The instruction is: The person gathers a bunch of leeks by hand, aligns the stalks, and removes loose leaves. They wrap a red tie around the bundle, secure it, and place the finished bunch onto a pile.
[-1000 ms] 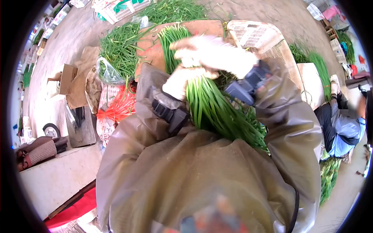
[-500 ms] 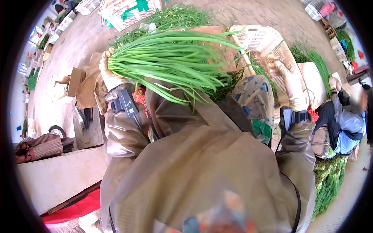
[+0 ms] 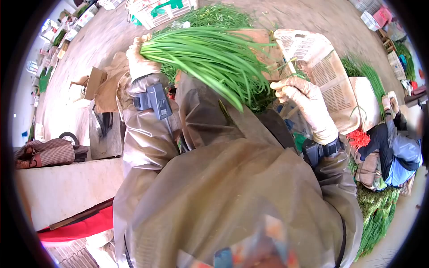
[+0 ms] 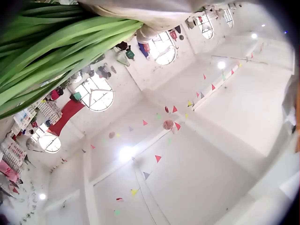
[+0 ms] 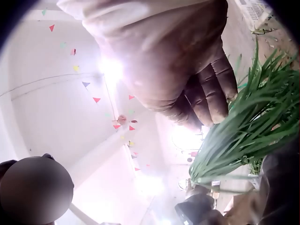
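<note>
A bunch of long green chives [image 3: 208, 60] lies across the front of the person, its blades fanning to the right. My gloved left hand [image 3: 139, 60] grips its gathered end, and the blades [image 4: 56, 56] spread out from that hand in the left wrist view. Close to the loose tips, my gloved right hand [image 3: 306, 100] hovers with loosely bent fingers. In the right wrist view nothing shows between the bent fingers [image 5: 204, 101], and the bunch [image 5: 255, 117] is just beyond them.
A pale plastic basket [image 3: 333, 73] stands at the right, with red ties [image 3: 358, 139] near it. More chives [image 3: 219, 15] are heaped behind the brown board [image 3: 268, 53]. An open cardboard box [image 3: 94, 82] sits at left; another person [image 3: 395, 143] is seated at far right.
The left hand first swung the bunch out to the left, then moved slightly up and right with it. The right hand left the bunch, went right, then came back left towards the tips, fingers bending.
</note>
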A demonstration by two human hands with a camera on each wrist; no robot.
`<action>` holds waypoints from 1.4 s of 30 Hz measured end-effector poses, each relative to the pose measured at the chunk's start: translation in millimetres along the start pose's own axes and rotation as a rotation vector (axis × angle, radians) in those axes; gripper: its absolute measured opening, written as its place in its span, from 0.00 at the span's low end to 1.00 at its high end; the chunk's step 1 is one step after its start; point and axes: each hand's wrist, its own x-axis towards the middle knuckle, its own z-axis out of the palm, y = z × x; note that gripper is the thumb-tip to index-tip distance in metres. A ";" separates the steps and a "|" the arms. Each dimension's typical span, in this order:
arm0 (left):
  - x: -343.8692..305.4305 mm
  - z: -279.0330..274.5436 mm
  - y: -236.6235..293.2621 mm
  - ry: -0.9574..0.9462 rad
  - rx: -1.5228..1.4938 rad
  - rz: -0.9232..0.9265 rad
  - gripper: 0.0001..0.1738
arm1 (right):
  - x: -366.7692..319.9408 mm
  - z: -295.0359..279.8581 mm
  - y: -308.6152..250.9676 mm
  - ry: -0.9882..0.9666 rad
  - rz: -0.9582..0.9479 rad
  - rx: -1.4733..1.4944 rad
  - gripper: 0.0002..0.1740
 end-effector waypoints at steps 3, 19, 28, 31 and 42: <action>-7.0 10.2 -6.1 0.018 0.029 0.009 0.06 | 2.2 4.3 3.2 -0.037 -0.023 0.023 0.12; -34.3 62.2 -5.3 -0.081 0.158 0.183 0.03 | 31.9 16.5 -10.1 -0.008 0.075 0.108 0.13; -69.9 132.6 -0.9 -0.684 0.004 0.217 0.19 | 14.2 -72.1 73.8 0.249 0.155 -0.244 0.16; -83.3 151.0 9.6 -0.610 0.295 0.332 0.15 | 3.7 -89.8 84.1 0.297 0.149 -0.160 0.15; -204.3 119.9 -112.5 -1.700 1.076 1.027 0.06 | 8.9 -128.1 85.3 0.429 0.186 -0.266 0.14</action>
